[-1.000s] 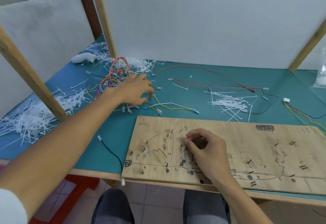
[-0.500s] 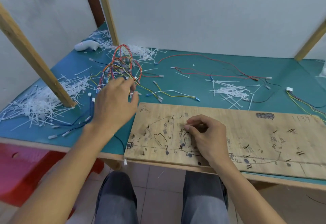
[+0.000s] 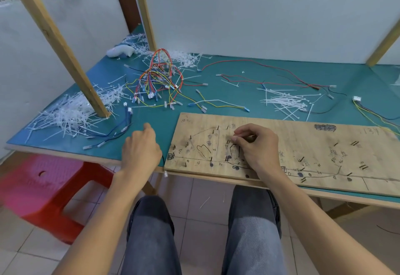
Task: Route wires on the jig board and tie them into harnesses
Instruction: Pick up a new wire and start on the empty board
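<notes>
Right hand (image 3: 257, 151) pinches a thin strand (image 3: 243, 138) on the jig board (image 3: 324, 151); my left hand (image 3: 140, 151), whose grip I cannot tell, is above the green table (image 3: 233, 95); lower left, a red stool (image 3: 43, 179).

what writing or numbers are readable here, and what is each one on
"175": jig board, far left corner, faint
"35": jig board, near edge, under the drawn line
"30": jig board, just right of the "35"
Too blurred to read: handwritten characters in the board's left part, black scrawl and faint digits at its far right.
Nothing legible off the board.
</notes>
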The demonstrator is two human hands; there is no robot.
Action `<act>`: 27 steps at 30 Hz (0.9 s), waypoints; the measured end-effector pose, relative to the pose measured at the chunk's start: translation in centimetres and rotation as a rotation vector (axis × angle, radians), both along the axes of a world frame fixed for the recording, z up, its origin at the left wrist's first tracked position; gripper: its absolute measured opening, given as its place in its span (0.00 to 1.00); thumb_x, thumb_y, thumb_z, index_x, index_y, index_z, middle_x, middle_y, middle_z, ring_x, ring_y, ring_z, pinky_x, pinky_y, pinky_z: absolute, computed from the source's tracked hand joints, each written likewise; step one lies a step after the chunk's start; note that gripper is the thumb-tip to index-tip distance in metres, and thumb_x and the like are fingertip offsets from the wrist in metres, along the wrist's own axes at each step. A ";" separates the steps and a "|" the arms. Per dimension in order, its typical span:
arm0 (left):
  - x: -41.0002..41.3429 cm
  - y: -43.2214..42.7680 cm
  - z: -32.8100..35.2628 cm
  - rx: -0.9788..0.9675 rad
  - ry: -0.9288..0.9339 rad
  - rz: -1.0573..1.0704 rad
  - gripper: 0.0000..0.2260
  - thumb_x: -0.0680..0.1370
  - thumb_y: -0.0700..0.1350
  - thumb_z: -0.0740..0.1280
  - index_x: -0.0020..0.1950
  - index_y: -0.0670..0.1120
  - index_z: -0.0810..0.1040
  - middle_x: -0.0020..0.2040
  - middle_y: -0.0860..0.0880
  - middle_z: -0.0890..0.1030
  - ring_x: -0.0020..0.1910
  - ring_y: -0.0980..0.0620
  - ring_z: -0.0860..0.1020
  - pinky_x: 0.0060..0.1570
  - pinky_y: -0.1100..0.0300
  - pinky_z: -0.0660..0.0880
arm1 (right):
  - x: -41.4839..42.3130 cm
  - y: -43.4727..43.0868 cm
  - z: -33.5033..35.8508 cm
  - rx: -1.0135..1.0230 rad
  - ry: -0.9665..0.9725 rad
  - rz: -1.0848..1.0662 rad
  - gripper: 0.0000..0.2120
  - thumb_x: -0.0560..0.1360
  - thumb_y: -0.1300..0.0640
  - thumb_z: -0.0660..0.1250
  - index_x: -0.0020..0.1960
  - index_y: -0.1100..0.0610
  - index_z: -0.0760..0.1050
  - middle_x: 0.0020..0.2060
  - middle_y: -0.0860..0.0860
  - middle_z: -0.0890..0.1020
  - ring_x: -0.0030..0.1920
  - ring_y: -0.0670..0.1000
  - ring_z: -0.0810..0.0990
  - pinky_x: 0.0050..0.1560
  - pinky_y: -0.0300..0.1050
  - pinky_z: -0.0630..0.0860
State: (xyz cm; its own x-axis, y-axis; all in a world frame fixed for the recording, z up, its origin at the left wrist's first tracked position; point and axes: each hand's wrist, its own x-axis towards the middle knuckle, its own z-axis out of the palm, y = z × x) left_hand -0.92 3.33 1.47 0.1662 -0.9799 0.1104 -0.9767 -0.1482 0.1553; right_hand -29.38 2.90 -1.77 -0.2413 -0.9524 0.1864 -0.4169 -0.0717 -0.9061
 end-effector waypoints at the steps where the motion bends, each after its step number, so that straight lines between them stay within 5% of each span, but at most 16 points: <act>1: -0.1 0.0 0.2 0.012 -0.004 0.012 0.07 0.80 0.38 0.67 0.54 0.40 0.71 0.48 0.36 0.80 0.49 0.32 0.80 0.39 0.48 0.69 | 0.0 0.0 0.0 0.002 0.001 0.002 0.08 0.70 0.60 0.83 0.43 0.53 0.86 0.36 0.44 0.86 0.37 0.39 0.82 0.41 0.28 0.74; 9: -0.5 -1.5 1.4 0.117 0.095 0.165 0.11 0.73 0.37 0.75 0.51 0.40 0.75 0.52 0.38 0.79 0.52 0.33 0.79 0.43 0.49 0.72 | -0.1 0.0 -0.2 0.006 0.009 0.006 0.07 0.70 0.58 0.83 0.43 0.53 0.86 0.37 0.44 0.86 0.38 0.40 0.82 0.40 0.28 0.74; 16: -0.5 -2.7 1.8 0.177 0.084 0.216 0.24 0.69 0.52 0.83 0.49 0.43 0.72 0.53 0.40 0.81 0.57 0.35 0.80 0.44 0.47 0.74 | -0.1 -0.2 -0.3 0.010 0.043 0.002 0.07 0.71 0.57 0.83 0.44 0.50 0.86 0.37 0.43 0.86 0.39 0.39 0.82 0.40 0.27 0.73; 22: -1.0 -1.9 1.2 0.184 -0.027 0.116 0.12 0.78 0.48 0.74 0.47 0.44 0.73 0.47 0.45 0.78 0.47 0.40 0.77 0.42 0.49 0.73 | -0.1 -0.2 -0.4 0.013 0.059 0.010 0.07 0.71 0.55 0.83 0.44 0.48 0.85 0.37 0.42 0.86 0.40 0.40 0.83 0.41 0.30 0.75; 25: -0.9 -1.4 1.7 0.079 0.197 0.022 0.06 0.80 0.45 0.71 0.43 0.47 0.83 0.43 0.46 0.85 0.45 0.40 0.84 0.47 0.48 0.82 | 0.1 -0.1 -0.1 -0.001 0.078 0.045 0.03 0.75 0.50 0.79 0.45 0.48 0.86 0.39 0.40 0.86 0.42 0.41 0.84 0.45 0.40 0.79; 27: -2.2 -0.2 2.6 -0.063 0.506 -0.070 0.07 0.80 0.43 0.73 0.42 0.51 0.84 0.38 0.51 0.86 0.35 0.48 0.86 0.39 0.53 0.84 | 0.3 0.2 0.2 -0.002 0.059 0.088 0.07 0.77 0.45 0.76 0.47 0.48 0.87 0.43 0.40 0.87 0.45 0.44 0.85 0.50 0.50 0.83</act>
State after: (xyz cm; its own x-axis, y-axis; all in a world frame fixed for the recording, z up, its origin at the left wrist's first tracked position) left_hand -3.09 3.11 4.09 0.1479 -0.9847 0.0920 -0.7841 -0.0601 0.6177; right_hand -29.10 3.08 -1.55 -0.1454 -0.9691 0.1994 -0.4618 -0.1118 -0.8799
